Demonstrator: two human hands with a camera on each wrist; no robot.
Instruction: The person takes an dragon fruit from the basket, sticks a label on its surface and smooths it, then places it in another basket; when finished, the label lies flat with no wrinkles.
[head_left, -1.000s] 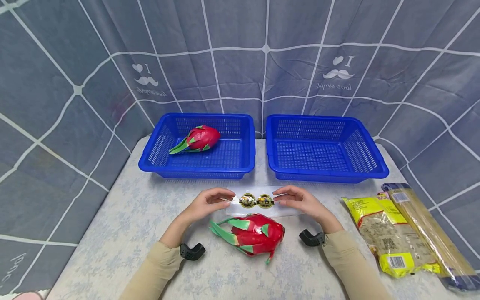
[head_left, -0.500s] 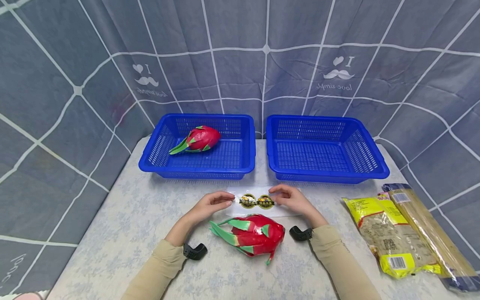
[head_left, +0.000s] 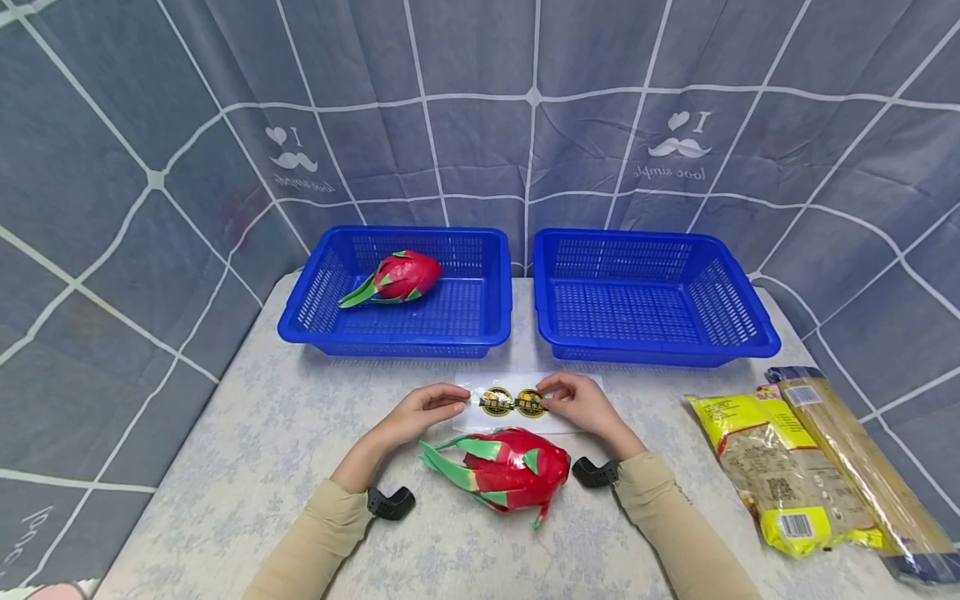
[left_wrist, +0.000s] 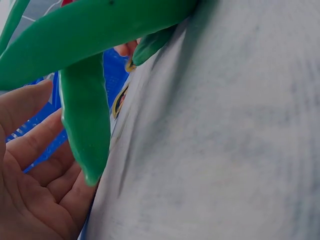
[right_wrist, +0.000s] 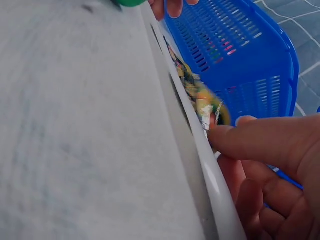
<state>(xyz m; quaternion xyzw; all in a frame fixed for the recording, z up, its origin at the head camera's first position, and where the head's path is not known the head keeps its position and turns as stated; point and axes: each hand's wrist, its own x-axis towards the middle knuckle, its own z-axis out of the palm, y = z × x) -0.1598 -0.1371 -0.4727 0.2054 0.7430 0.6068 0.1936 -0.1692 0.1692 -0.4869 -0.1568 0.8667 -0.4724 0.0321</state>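
A white backing sheet lies in the middle of the table, bearing two round black-and-gold stickers. My right hand pinches the right edge of the right sticker between thumb and forefinger; in the right wrist view that sticker lifts at its edge. At the left end of the sheet rests my left hand, fingers relaxed, beside the left sticker. Just in front of the sheet lies a red dragon fruit with green leaves. One leaf partly hides the left hand in the left wrist view.
Two blue plastic baskets stand at the back. The left basket holds another dragon fruit; the right basket is beside it. A yellow-labelled food bag and a long pack of noodles lie at the right edge.
My right hand has moved left along the sheet and now pinches the right sticker's edge. My left hand has barely shifted. The dragon fruits and baskets stay put.
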